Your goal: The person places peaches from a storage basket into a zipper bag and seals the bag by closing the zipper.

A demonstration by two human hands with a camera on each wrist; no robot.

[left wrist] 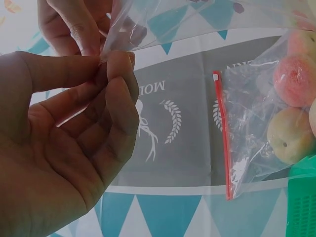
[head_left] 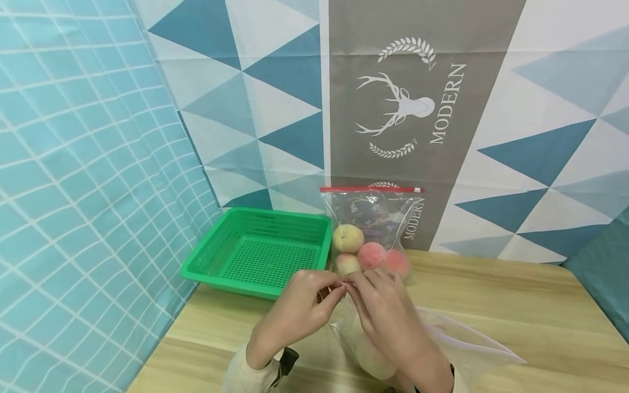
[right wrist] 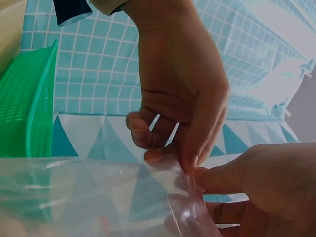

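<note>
My left hand (head_left: 297,308) and right hand (head_left: 393,314) meet fingertip to fingertip at the pinkish top edge of a clear plastic bag (right wrist: 98,187). Thumb and forefinger of the left hand (left wrist: 64,113) pinch that edge, and the right hand (right wrist: 266,177) pinches it right alongside. Large pale round contents (head_left: 371,355) show in the bag below my right wrist, partly hidden by the hand. Just beyond the hands stands a second clear bag (head_left: 366,210) with a red slider zip along its top, holding several peaches (head_left: 372,255).
A green perforated basket (head_left: 275,259) stands left of the peach bag. Another clear bag with a lilac edge (head_left: 484,346) lies flat on the wooden table (head_left: 540,305), right of my right hand. A patterned backdrop (head_left: 275,82) rises behind, with blue tiled sheeting (head_left: 88,191) at the left.
</note>
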